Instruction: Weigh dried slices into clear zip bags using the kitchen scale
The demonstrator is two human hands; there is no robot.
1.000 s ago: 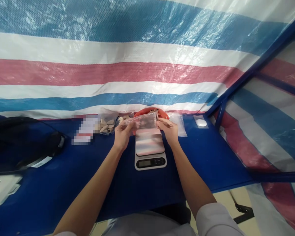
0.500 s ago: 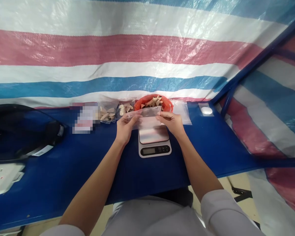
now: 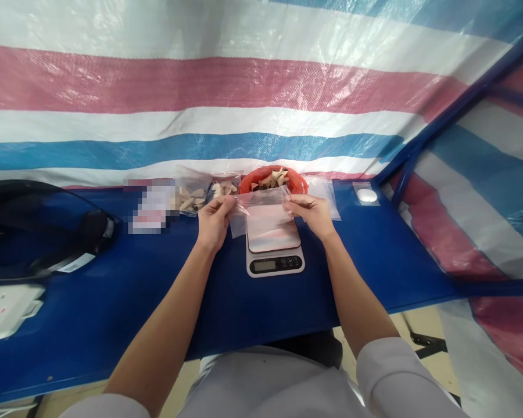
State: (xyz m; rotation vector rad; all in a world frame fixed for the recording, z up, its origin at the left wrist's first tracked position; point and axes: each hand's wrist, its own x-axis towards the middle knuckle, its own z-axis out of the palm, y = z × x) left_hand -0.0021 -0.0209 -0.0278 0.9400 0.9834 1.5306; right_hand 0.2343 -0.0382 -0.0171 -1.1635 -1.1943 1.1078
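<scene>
Since half a second earlier the two hands had drawn apart: the left hand [image 3: 213, 223] had gone slightly left and the right hand [image 3: 314, 215] slightly right. The clear bag [image 3: 264, 198] between them was pulled wider, and its lower left corner hung free just right of the left fingers. The fingers on both sides were closed narrow on the plastic, the left thumb and forefinger pinching the bag's upper left edge and the right ones its upper right end. Through such sheer plastic it was hard to say whether the bag's mouth was parted or its lower edge touched what lay under it.

The scale [image 3: 274, 247] sat on the blue counter [image 3: 361, 273], below and between the two sets of fingers, its shiny plate partly behind the bag and its dark panel toward the person. Just beyond the fingers stood a red bowl [image 3: 302, 181] with pale and dark pieces [image 3: 279, 177] heaped in it. Past the left fingers lay two filled bags [image 3: 192, 200] of similar pieces, and farther left a blurred card [image 3: 152, 206]. Well to the left of the left fingers were a black strapped thing [image 3: 98, 232] and a white power strip [image 3: 9, 310]. Beyond the right fingers lay a flat bag [image 3: 329, 197], and farther right a white round object [image 3: 366, 195] on a small packet.
</scene>
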